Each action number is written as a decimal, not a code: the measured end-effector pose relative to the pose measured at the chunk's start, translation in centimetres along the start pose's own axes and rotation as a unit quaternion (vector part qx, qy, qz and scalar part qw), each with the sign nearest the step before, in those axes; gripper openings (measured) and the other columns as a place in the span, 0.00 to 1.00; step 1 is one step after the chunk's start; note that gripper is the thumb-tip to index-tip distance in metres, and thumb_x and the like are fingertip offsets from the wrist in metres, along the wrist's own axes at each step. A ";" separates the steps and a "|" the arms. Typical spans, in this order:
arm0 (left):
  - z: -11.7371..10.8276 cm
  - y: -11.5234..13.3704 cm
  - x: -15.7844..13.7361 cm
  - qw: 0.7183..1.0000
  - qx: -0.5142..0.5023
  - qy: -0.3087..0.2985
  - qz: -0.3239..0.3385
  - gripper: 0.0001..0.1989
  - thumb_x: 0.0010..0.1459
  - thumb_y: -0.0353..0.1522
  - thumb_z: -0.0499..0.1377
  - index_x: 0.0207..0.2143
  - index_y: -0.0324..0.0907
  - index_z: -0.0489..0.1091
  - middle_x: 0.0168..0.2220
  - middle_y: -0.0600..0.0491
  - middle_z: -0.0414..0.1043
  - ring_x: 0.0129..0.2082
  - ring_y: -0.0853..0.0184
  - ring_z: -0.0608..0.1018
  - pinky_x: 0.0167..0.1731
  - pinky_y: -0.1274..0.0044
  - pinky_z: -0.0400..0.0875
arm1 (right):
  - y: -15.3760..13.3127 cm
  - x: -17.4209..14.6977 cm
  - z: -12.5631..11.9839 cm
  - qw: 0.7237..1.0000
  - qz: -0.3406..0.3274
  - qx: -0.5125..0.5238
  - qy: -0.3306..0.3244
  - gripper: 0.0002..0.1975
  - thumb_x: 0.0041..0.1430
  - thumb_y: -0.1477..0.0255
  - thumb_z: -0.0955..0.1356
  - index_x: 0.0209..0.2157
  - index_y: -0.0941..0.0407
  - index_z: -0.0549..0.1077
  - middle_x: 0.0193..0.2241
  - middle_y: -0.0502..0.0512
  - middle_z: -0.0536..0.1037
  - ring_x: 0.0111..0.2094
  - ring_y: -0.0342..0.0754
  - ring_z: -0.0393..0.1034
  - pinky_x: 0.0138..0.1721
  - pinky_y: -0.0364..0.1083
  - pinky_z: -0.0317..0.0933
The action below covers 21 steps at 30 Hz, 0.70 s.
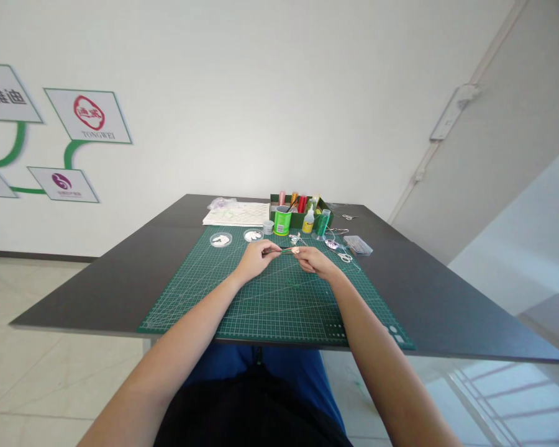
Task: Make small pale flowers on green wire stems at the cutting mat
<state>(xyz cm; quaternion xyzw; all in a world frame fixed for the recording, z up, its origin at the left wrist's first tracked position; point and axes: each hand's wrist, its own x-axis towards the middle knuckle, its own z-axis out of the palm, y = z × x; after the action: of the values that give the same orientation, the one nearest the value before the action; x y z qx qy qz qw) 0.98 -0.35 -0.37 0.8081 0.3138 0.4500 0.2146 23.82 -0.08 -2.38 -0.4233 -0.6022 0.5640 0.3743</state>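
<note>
My left hand (255, 259) is closed, its fingertips pinching the left end of a thin green stem (286, 251). At the stem's other end sits a small pale flower-like piece (295, 250), and my right hand (317, 262) pinches it there. Both hands hold this small craft flower just above the green cutting mat (261, 310). A dark slim part also shows at the left fingertips; its kind is too small to tell. Just beyond the right hand lies a small pale piece with wires (295, 238).
Behind the hands stand a green can (282, 221), a glue bottle (308, 221), a green thread spool (323, 223) and a dark green box (297, 220) of spools. Left are two shallow dishes (220, 239) and white sheets (237, 213); right, scissors (345, 257) and a clear case (358, 246).
</note>
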 end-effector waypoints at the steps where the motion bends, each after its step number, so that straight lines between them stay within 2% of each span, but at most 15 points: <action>1: 0.0 -0.1 0.0 1.000 -0.004 0.005 -0.005 0.03 0.58 0.26 0.64 0.34 0.39 0.78 0.33 0.52 0.79 0.32 0.68 0.77 0.36 0.77 0.70 | 0.0 0.0 0.0 1.000 0.002 -0.001 -0.001 0.28 0.52 0.68 0.67 0.53 0.69 0.73 0.06 0.37 0.55 0.09 0.38 0.40 0.14 0.40 0.37; 6: 0.0 -0.3 0.0 0.999 -0.034 0.015 -0.033 0.06 0.58 0.28 0.64 0.39 0.39 0.78 0.31 0.53 0.79 0.30 0.68 0.77 0.35 0.77 0.71 | 0.0 -0.1 -0.1 1.000 0.009 -0.005 -0.011 0.29 0.53 0.69 0.66 0.55 0.69 0.73 0.06 0.37 0.55 0.09 0.38 0.41 0.14 0.40 0.38; 10: -0.3 -0.3 0.0 0.999 -0.030 0.014 -0.026 0.10 0.59 0.30 0.63 0.44 0.41 0.79 0.32 0.52 0.79 0.31 0.67 0.77 0.36 0.76 0.70 | -0.1 -0.1 -0.1 1.000 0.017 -0.007 -0.016 0.31 0.54 0.69 0.66 0.57 0.71 0.72 0.06 0.37 0.56 0.09 0.38 0.42 0.14 0.41 0.39; 15: -0.5 -0.7 0.1 1.000 -0.006 0.009 -0.013 0.07 0.60 0.30 0.62 0.40 0.41 0.81 0.33 0.51 0.78 0.32 0.67 0.76 0.36 0.76 0.69 | -0.2 -0.3 0.0 0.999 0.021 -0.018 -0.027 0.30 0.55 0.71 0.66 0.57 0.72 0.71 0.06 0.38 0.56 0.10 0.38 0.42 0.15 0.40 0.39; 21: -0.3 -1.8 0.4 0.998 -0.047 0.008 -0.052 0.08 0.57 0.31 0.64 0.39 0.40 0.81 0.31 0.52 0.78 0.27 0.69 0.73 0.31 0.77 0.67 | -0.5 -0.5 -0.2 0.999 0.016 0.021 -0.042 0.28 0.57 0.71 0.66 0.58 0.69 0.71 0.07 0.37 0.55 0.10 0.38 0.42 0.15 0.40 0.38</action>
<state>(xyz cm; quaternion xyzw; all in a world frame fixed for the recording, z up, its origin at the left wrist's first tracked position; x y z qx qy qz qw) 0.30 1.20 -1.12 0.7761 0.3358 0.4587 0.2729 24.14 -0.52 -1.85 -0.4013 -0.5986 0.5994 0.3484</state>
